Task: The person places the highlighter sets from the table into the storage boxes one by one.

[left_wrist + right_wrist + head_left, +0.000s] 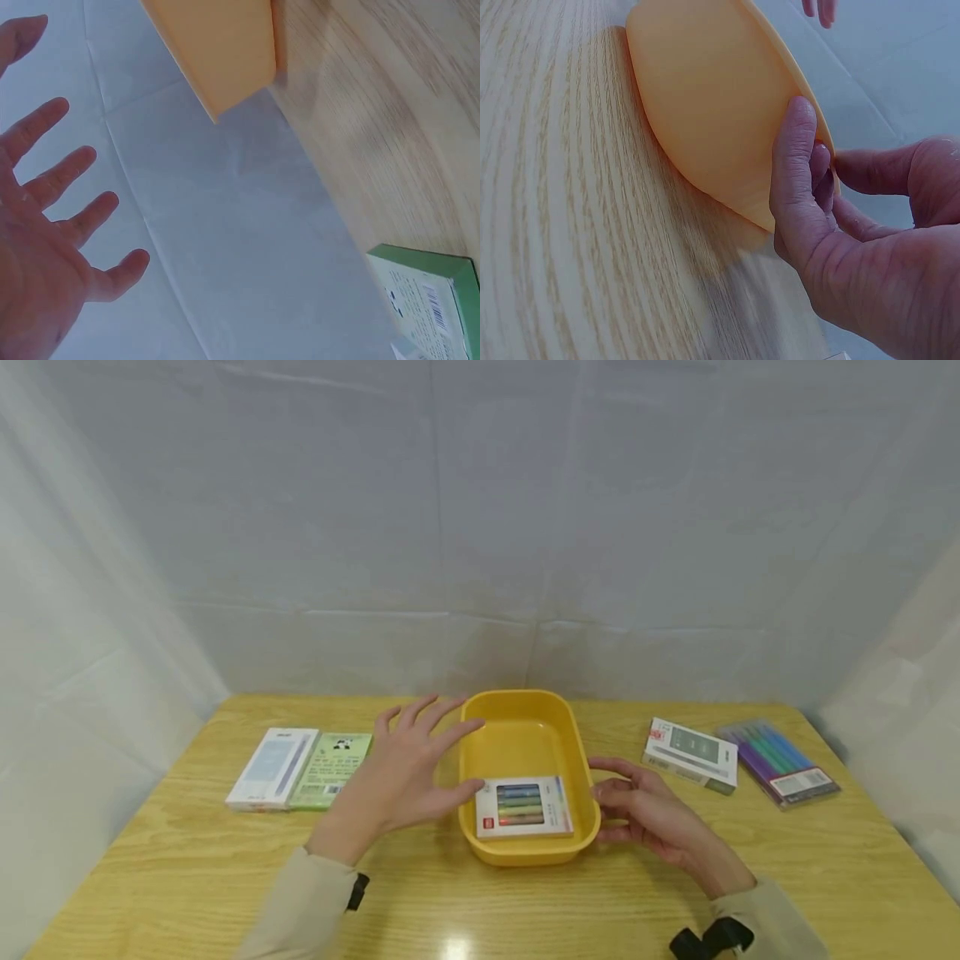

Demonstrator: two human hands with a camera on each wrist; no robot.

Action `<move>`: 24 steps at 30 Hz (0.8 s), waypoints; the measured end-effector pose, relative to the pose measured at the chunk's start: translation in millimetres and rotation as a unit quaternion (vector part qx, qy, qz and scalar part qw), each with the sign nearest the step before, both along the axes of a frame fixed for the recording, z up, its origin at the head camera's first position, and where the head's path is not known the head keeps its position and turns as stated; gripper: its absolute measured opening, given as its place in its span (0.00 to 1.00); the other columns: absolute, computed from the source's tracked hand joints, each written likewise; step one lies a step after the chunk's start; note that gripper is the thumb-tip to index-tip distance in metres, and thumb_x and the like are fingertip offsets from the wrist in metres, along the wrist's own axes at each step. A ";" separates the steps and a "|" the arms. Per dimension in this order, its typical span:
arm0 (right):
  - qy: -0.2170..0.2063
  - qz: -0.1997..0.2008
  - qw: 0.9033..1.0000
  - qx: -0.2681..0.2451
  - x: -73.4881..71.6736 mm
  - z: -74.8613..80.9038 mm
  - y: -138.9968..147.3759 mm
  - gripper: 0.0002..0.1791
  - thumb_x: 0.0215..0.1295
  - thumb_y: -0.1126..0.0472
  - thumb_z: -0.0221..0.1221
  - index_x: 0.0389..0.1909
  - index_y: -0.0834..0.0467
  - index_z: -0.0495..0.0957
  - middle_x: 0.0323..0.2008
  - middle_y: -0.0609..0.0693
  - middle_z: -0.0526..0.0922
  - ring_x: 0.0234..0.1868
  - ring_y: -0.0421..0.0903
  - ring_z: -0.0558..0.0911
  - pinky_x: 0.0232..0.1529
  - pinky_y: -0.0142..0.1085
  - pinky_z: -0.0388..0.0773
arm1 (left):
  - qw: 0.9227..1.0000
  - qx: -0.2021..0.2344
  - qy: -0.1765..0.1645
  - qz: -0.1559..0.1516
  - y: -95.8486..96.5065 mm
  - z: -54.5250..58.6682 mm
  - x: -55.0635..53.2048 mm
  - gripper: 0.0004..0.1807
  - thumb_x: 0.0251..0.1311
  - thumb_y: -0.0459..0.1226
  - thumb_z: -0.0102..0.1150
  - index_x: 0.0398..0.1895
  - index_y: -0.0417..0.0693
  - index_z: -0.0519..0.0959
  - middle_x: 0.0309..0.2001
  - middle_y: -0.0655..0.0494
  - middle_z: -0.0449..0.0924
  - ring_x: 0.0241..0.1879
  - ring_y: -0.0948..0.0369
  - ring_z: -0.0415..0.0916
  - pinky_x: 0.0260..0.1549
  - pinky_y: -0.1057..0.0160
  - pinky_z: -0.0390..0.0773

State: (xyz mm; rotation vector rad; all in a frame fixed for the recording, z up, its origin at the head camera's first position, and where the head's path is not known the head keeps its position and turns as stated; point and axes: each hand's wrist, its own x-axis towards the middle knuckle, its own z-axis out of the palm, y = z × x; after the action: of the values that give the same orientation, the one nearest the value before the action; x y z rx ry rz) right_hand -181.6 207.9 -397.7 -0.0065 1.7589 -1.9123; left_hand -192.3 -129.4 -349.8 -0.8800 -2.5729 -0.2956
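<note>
A yellow plastic bin (517, 739) stands on the table with a flat white box of coloured pens (523, 807) inside, toward its near end. My left hand (408, 768) is spread beside the bin's left rim, fingers apart and holding nothing. In the left wrist view the bin's wall (225, 52) shows beyond that hand (45, 247). My right hand (648, 814) touches the bin's right side from outside, its fingers loosely bent. Seen from the right wrist, the fingertips of the hand (870, 240) lie against the outer wall (712, 97) near the rim.
To the left lie a white box (273, 768) and a green box with a panda picture (332, 764), partly behind my left hand. On the right are a white-and-grey box (692, 753) and a clear pack of coloured pens (780, 760). Pale sheeting (495, 527) hangs behind the table.
</note>
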 end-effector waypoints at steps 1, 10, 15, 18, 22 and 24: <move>0.000 0.000 1.000 0.000 -0.2 0.0 0.2 0.37 0.76 0.61 0.56 0.79 0.60 0.50 0.49 0.52 0.83 0.46 0.47 0.87 0.42 0.40 0.88 | 1.000 0.002 0.001 0.001 -2.0 -0.3 0.3 0.36 0.57 0.61 0.65 0.69 0.62 0.75 0.73 0.52 0.70 0.72 0.41 0.65 0.63 0.32 0.66; 0.002 0.000 1.000 0.002 -0.2 0.1 0.8 0.37 0.75 0.60 0.56 0.79 0.60 0.51 0.49 0.52 0.83 0.47 0.47 0.87 0.42 0.41 0.88 | 0.999 0.008 0.008 0.032 -18.3 -4.2 2.4 0.37 0.57 0.61 0.64 0.69 0.63 0.74 0.74 0.51 0.69 0.73 0.40 0.64 0.61 0.28 0.65; -0.001 0.000 1.000 0.001 0.2 0.4 0.5 0.37 0.76 0.61 0.56 0.79 0.60 0.50 0.48 0.52 0.83 0.46 0.47 0.87 0.43 0.41 0.88 | 0.998 0.009 -0.009 0.057 -28.9 -6.2 4.3 0.37 0.57 0.63 0.63 0.70 0.63 0.74 0.74 0.50 0.68 0.74 0.39 0.63 0.62 0.26 0.63; -0.003 0.000 1.000 0.000 0.4 0.9 0.4 0.37 0.76 0.61 0.55 0.79 0.60 0.50 0.48 0.52 0.83 0.46 0.47 0.87 0.43 0.40 0.88 | 0.997 0.011 -0.025 0.071 -34.9 -7.8 4.8 0.37 0.58 0.62 0.63 0.70 0.63 0.73 0.75 0.49 0.67 0.74 0.38 0.61 0.62 0.25 0.62; -0.002 -0.001 1.000 0.003 0.5 1.5 0.2 0.37 0.76 0.61 0.55 0.79 0.60 0.51 0.49 0.52 0.83 0.46 0.47 0.87 0.43 0.40 0.88 | 0.995 0.015 -0.037 0.090 -43.8 -11.1 3.9 0.37 0.58 0.61 0.63 0.71 0.63 0.73 0.75 0.49 0.67 0.74 0.37 0.61 0.61 0.24 0.61; -0.002 -0.001 1.000 0.002 0.5 1.4 0.1 0.37 0.76 0.61 0.55 0.79 0.60 0.51 0.49 0.52 0.83 0.46 0.47 0.87 0.43 0.40 0.88 | 0.994 0.016 -0.037 0.100 -49.4 -13.7 2.7 0.37 0.58 0.61 0.63 0.71 0.63 0.72 0.75 0.49 0.67 0.74 0.38 0.61 0.61 0.24 0.62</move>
State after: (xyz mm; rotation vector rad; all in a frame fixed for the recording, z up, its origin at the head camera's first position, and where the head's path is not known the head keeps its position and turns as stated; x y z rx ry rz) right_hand -181.1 208.0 -396.3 -0.0005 1.7604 -1.9092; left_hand -189.6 -178.8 -363.5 -0.6025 -2.6903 -0.3146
